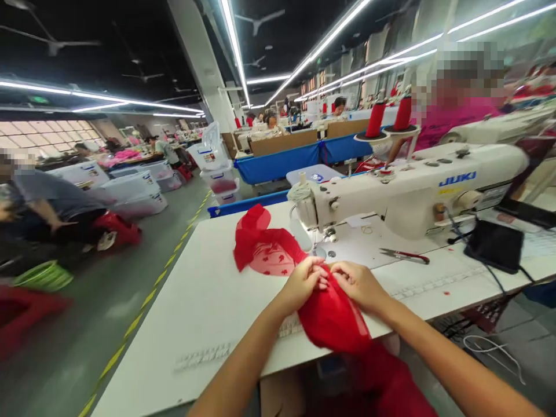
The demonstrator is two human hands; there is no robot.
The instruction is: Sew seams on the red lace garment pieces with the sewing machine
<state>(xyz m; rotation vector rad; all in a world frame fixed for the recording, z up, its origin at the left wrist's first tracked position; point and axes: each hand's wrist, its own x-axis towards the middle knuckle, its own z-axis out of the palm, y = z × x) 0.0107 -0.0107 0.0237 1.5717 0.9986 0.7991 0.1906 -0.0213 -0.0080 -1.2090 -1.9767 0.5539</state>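
Note:
Both my hands pinch a piece of red fabric [332, 315] just in front of the sewing machine [408, 191]. My left hand [306, 281] has its fingers curled over the cloth, and my right hand [358, 284] grips it close by on the right. One end of the fabric, sheer with small red motifs, lies on the white table beyond my left hand. The other end hangs over the front edge toward my lap. The machine's needle area stands right behind my fingertips; whether the cloth touches the presser foot I cannot tell.
Red-handled thread snips [406, 255] lie on the table [208, 289] right of my hands. A black device [494, 245] with cables sits further right. Two red thread cones [376, 120] stand behind the machine. Clear plastic bins [216, 159] are stacked beyond the table. Co-workers sit at left and right.

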